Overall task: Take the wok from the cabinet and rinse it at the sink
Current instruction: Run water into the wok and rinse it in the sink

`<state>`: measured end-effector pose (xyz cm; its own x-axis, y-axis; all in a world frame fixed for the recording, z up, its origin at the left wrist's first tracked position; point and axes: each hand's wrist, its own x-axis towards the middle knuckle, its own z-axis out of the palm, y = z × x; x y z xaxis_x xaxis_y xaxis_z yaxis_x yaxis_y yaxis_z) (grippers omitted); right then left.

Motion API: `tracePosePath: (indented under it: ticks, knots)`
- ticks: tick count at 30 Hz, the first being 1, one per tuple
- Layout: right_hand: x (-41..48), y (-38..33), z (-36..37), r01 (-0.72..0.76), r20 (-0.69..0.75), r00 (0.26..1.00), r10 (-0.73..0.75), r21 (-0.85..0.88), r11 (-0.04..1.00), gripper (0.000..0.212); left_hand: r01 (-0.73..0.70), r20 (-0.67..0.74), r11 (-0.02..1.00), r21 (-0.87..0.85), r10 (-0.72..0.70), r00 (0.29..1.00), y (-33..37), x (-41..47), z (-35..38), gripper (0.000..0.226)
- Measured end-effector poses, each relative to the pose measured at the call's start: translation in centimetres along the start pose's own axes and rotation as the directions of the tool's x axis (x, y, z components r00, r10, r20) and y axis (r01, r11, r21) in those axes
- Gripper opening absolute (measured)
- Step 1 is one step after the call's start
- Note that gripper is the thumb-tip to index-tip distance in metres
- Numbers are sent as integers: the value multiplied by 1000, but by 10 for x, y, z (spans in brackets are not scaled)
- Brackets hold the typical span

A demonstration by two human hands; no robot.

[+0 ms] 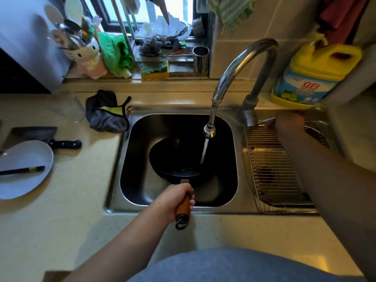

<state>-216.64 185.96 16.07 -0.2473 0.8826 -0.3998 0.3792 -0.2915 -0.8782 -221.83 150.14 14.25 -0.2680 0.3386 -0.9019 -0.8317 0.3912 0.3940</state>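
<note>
Wooden handle (183,202) nearest of all — the left hand (175,197) is clenched around it, holding the wok (179,159) tilted down inside the sink (126,151). Water (204,150) runs from the tap (240,66) onto the wok's right side, so rinsing looks under way. Farther off, the right hand (286,122) reaches to the tap lever (266,120); whether it grips or only touches, I cannot tell. Next, I judge, the wok needs swirling under the stream — then the water shut off.
</note>
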Motion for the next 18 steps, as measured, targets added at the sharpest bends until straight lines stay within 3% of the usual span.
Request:
tracePosePath:
  ticks: [2,5,8,13,16,18]
  knots:
    - [-7,1,3,-70,3,998,70,65,995,13,1,3,1000,-8,-1,1000,1,-2,2,11]
    - [-34,4,12,-244,123,966,228,136,960,6,12,24,999,-30,-11,1000,1,-5,4,11]
    - [-87,25,19,-257,279,918,281,-123,959,15,7,57,1000,-30,-5,998,-2,-5,4,13]
    - [-193,62,21,-213,509,755,414,-406,889,29,-45,60,999,10,45,997,-5,0,6,10]
    - [-235,71,24,-220,584,645,493,-476,851,44,-65,80,998,13,64,995,-6,6,10,14]
    - [-254,72,29,-289,628,559,542,-465,837,40,-63,78,998,22,61,995,-5,11,13,16]
